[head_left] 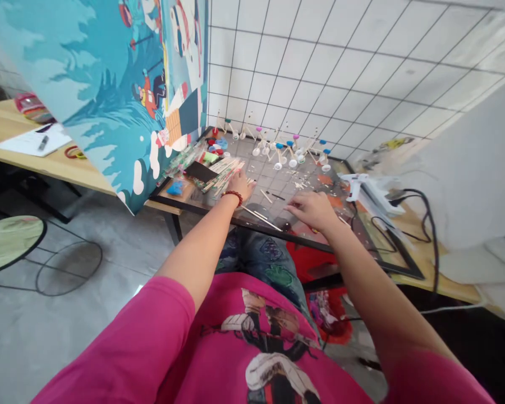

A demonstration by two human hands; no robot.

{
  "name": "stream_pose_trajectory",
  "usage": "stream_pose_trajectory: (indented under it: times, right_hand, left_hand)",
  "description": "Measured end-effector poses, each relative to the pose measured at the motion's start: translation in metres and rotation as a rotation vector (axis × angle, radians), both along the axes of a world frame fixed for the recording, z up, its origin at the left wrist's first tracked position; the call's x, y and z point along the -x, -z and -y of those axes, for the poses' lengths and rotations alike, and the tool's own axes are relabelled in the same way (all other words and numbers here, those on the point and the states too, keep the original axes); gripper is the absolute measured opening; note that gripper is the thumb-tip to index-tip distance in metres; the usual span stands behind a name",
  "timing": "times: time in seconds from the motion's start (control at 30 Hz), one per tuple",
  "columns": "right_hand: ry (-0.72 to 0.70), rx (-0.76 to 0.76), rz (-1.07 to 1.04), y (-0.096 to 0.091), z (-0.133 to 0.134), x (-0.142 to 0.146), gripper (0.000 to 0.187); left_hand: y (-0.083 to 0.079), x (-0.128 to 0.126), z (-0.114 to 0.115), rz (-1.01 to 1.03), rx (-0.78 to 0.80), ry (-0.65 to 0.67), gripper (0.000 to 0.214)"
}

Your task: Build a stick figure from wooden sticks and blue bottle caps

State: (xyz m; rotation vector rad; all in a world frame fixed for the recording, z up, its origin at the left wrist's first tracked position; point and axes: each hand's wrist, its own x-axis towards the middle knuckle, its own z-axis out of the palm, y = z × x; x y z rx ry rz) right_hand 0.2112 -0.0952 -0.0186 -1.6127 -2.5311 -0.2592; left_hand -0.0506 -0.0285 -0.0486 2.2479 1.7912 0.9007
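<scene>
My left hand (239,186) lies over the near end of a pile of thin wooden sticks (225,173), fingers extended and spread. A red bead bracelet (233,194) circles that wrist. Two long sticks (261,216) lie on the tabletop beside it, near the front edge. My right hand (313,209) hovers low over the table's right half, its fingers loosely bent and nothing visible in them. Between the hands are a short stick (266,196) and a thin dark pen-like piece (275,194). Small stick models with white discs and coloured caps (292,161) stand in rows behind.
A white glue gun (356,185) and black cables (429,224) are at the right. On the left stand a tall illustrated board (109,84), a dark flat piece (201,171) and blue caps (175,188). Pale scraps (302,184) litter the tabletop. A tiled wall (286,67) closes off the back.
</scene>
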Motion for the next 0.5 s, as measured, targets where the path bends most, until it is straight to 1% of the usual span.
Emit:
stream_pose_trajectory:
  times: [0.1,0.17,0.27,0.33,0.37,0.4,0.43,0.47,0.5]
  right_hand:
    - [-0.018,-0.001,-0.012,-0.008,0.003,-0.003,0.028]
    - [-0.023,-0.012,-0.024,-0.014,0.004,-0.004,0.028]
    - [-0.021,-0.052,-0.053,-0.022,0.004,-0.006,0.027]
    - [-0.041,-0.098,-0.09,-0.025,0.006,-0.007,0.027]
    - [-0.057,-0.132,-0.114,-0.026,0.008,-0.008,0.027]
    - [-0.075,-0.177,-0.141,-0.026,0.012,-0.009,0.028]
    - [-0.089,-0.234,-0.177,-0.026,0.017,-0.009,0.029]
    - [-0.098,-0.286,-0.216,-0.024,0.024,-0.01,0.031]
    - [-0.097,-0.337,-0.26,-0.022,0.032,-0.01,0.033]
  left_hand:
    - [0.004,0.005,0.001,0.05,-0.009,-0.007,0.042]
    - [0.004,0.006,-0.002,0.069,-0.003,-0.009,0.044]
    - [-0.007,-0.002,-0.011,0.089,-0.001,0.004,0.037]
    - [-0.018,-0.009,-0.007,0.103,-0.018,0.033,0.03]
    - [-0.023,-0.009,0.003,0.11,-0.042,0.055,0.029]
    - [-0.025,-0.004,0.02,0.119,-0.079,0.078,0.031]
    - [-0.024,0.006,0.044,0.125,-0.125,0.105,0.033]
    - [-0.019,0.023,0.075,0.134,-0.199,0.139,0.034]
    - [-0.01,0.046,0.109,0.15,-0.359,0.195,0.034]
